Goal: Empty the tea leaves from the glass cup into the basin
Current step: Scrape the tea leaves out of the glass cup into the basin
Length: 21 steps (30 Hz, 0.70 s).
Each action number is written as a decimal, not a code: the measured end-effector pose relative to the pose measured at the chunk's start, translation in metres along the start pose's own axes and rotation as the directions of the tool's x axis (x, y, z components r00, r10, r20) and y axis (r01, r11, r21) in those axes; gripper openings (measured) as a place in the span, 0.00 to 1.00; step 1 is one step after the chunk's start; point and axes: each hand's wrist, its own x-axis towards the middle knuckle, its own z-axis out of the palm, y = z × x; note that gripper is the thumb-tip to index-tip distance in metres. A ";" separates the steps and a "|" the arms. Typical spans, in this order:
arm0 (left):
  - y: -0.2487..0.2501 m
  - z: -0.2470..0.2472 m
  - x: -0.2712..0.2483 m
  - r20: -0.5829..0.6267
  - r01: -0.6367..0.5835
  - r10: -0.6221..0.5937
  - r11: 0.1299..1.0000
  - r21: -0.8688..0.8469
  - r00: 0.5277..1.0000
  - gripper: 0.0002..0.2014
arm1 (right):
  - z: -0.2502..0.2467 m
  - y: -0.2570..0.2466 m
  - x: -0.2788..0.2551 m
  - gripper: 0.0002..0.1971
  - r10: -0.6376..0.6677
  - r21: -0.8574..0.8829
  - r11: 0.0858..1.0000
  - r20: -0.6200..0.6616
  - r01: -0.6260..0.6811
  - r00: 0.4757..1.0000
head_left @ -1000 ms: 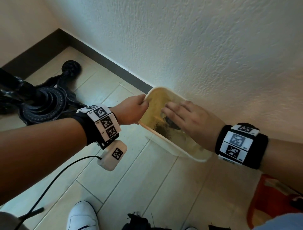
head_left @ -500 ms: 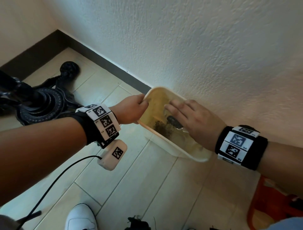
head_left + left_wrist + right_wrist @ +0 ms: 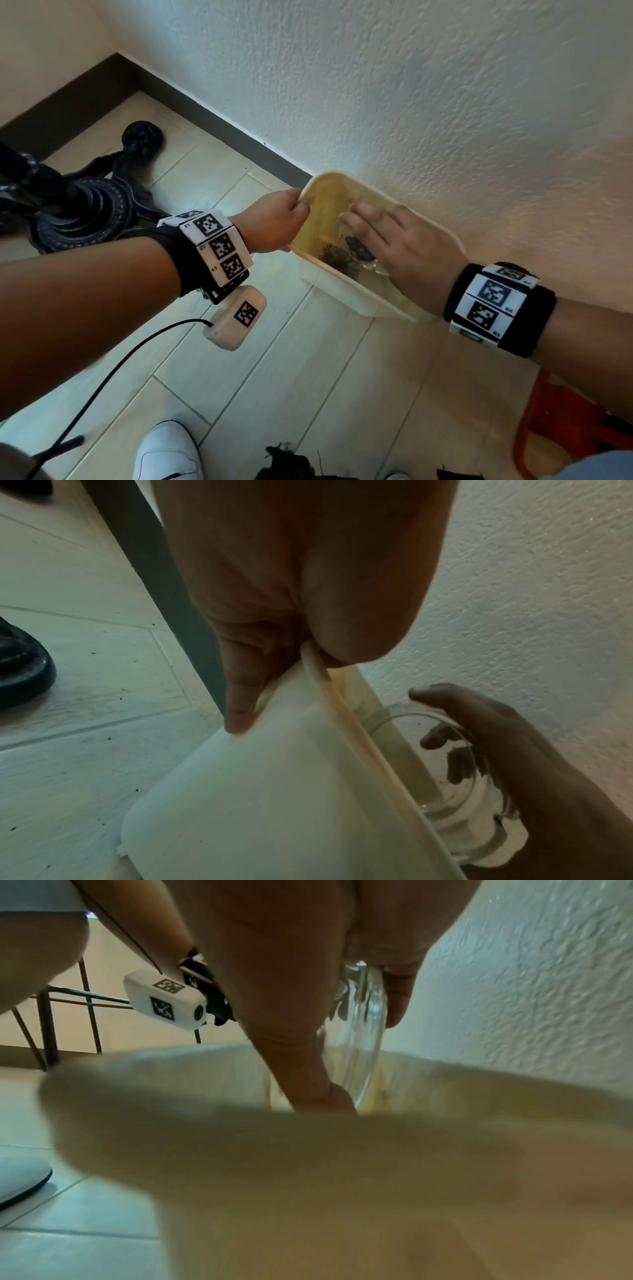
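A: From the head view, what is each hand doing?

B: The left hand (image 3: 274, 224) pinches the rim of the cream plastic basin (image 3: 356, 291) at its left corner, holding it tilted off the tiled floor (image 3: 291, 377), close to the textured wall (image 3: 411, 102). The right hand (image 3: 400, 246) reaches into the basin, fingers curled over the glass cup (image 3: 363, 253), which lies tipped with its mouth toward the basin floor. A dark clump of tea leaves (image 3: 337, 258) sits on the basin's stained bottom, just beside the cup's mouth.

A: Anything else nearby?

B: A black ornate stand base (image 3: 78, 209) on the floor to the left, a white shoe (image 3: 168, 452) at the bottom edge, and something orange (image 3: 561, 428) at the lower right.

A: And the left wrist view?

B: The thumb (image 3: 240, 696) and curled fingers clamp the basin rim (image 3: 329, 688). Beyond it, the cup (image 3: 445, 777) is inside the basin, wrapped by the right hand (image 3: 496, 750); dark leaves (image 3: 460, 764) cling inside the glass.

A: The right wrist view?

B: The thumb (image 3: 308, 1069) and a finger (image 3: 399, 996) grip the clear glass (image 3: 363, 1042) between them, its lower end down inside the basin (image 3: 308, 1177). The basin wall is blurred in front.
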 end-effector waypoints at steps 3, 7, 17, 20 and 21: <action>0.000 0.000 0.001 0.008 -0.004 0.004 1.000 -0.004 1.000 0.20 | -0.001 0.006 0.002 0.53 0.034 0.038 0.999 -0.008 -0.034 0.999; 0.000 0.000 0.000 0.022 -0.003 0.003 1.000 -0.021 1.000 0.20 | -0.003 0.007 0.003 0.51 -0.028 -0.018 0.999 -0.007 0.028 1.000; -0.001 0.000 0.001 0.009 -0.001 0.002 0.998 -0.061 1.000 0.20 | 0.001 -0.008 -0.006 0.34 -0.170 0.045 0.985 0.025 0.169 0.985; -0.001 0.000 0.001 -0.015 0.000 0.000 0.999 -0.043 1.000 0.20 | -0.006 -0.012 -0.003 0.32 -0.154 0.070 0.985 -0.069 0.159 0.986; -0.001 0.001 0.001 -0.023 -0.007 0.006 1.000 -0.026 1.000 0.20 | -0.007 -0.013 -0.004 0.31 -0.185 0.051 0.980 -0.093 0.190 0.978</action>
